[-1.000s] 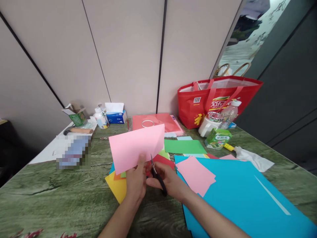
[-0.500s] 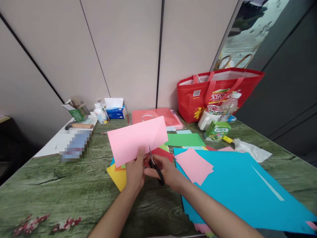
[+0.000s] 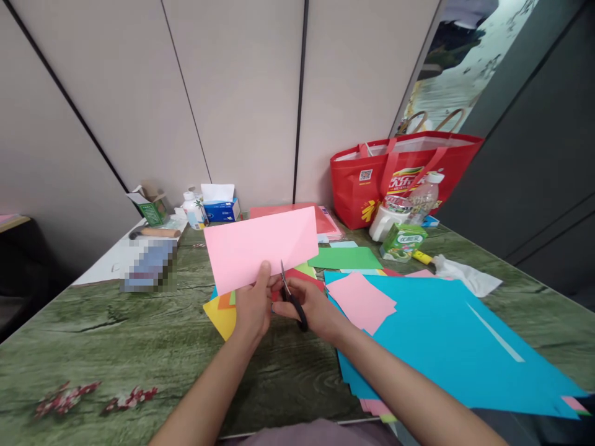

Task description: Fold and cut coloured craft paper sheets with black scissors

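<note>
A folded-looking pink sheet of paper (image 3: 260, 244) is held up over the table by my left hand (image 3: 253, 303), thumb on its near face by the lower edge. My right hand (image 3: 311, 306) grips black-handled scissors (image 3: 297, 310). Their blades point away from me and meet the paper's lower edge, right of my left thumb. Whether the blades are parted I cannot tell. Beneath the hands lie yellow paper (image 3: 220, 319) and other coloured pieces, partly hidden. To the right, cut pink pieces (image 3: 362, 300) rest on large blue sheets (image 3: 432, 347).
Behind stand a red bag (image 3: 357, 186), a white mug (image 3: 388, 222), a plastic bottle (image 3: 424, 198) and a green carton (image 3: 403, 241). At left are a tissue box (image 3: 222, 210), a white bottle (image 3: 194, 210) and a hammer-like tool (image 3: 158, 232). Green paper (image 3: 346, 257) lies mid-table.
The view has shifted slightly, showing more of the table's near edge. My hands, the pink paper and the scissors keep nearly the same positions relative to each other.
</note>
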The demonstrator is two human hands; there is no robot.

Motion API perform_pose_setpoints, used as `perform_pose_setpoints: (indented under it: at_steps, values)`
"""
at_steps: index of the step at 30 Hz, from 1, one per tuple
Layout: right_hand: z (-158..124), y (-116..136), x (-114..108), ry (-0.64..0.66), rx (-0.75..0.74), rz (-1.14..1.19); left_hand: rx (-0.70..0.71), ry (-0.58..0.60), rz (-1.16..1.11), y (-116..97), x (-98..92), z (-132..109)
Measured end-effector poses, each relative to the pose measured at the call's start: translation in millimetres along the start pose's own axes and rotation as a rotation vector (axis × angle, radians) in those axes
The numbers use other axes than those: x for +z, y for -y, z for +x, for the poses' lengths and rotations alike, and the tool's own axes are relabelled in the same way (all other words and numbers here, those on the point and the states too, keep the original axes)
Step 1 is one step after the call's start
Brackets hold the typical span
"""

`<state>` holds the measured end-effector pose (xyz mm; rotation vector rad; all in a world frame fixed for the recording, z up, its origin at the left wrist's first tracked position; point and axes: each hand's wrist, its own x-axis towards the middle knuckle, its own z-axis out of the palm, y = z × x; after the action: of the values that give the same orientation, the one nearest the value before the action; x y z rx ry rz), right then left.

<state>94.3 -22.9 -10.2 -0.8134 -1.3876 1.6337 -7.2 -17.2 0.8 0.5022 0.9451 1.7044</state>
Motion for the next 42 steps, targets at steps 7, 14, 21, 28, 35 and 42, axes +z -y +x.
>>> perform_pose_setpoints:
  at_steps: [7,14,21,28,35,42]
  values:
    - [-5,3,1,0.034,0.059,-0.010,0.008,-0.036,0.098,4,-1.3,-1]
    - [-7,1,1,0.016,0.051,0.044,0.063,0.021,0.095,6,-0.6,-4]
    - [-10,-9,-12,-0.015,0.006,-0.015,0.117,0.076,0.079,12,1.0,-5]
    - [-9,-11,-7,-0.031,0.014,0.018,0.093,0.071,0.120,12,-0.7,-2]
    - [-9,-14,-3,-0.037,0.008,0.059,0.078,0.015,0.175,10,0.1,-3]
    - [-10,-12,-3,-0.040,-0.032,-0.010,0.083,0.048,0.171,13,-2.4,-1]
